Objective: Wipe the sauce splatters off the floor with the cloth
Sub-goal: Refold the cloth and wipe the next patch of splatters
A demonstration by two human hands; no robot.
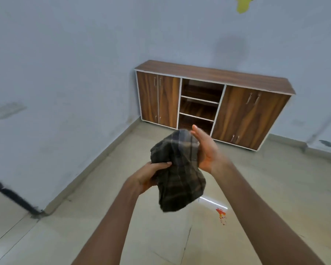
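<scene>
A dark checked cloth (177, 169) hangs bunched in the air between both hands, well above the floor. My left hand (151, 175) grips its left side with the thumb on top. My right hand (205, 148) presses against the cloth's upper right, palm facing in and fingers fairly straight. Red and orange sauce splatters (221, 215) lie on the beige tiled floor (266, 197), below and to the right of the cloth, beside a bright glare patch.
A low wooden cabinet (243, 111) with closed doors and open middle shelves stands against the far wall. Pale blue walls meet in a corner on the left. A dark door edge (10, 194) runs at the left. Something yellow-green (243, 4) hangs at the top.
</scene>
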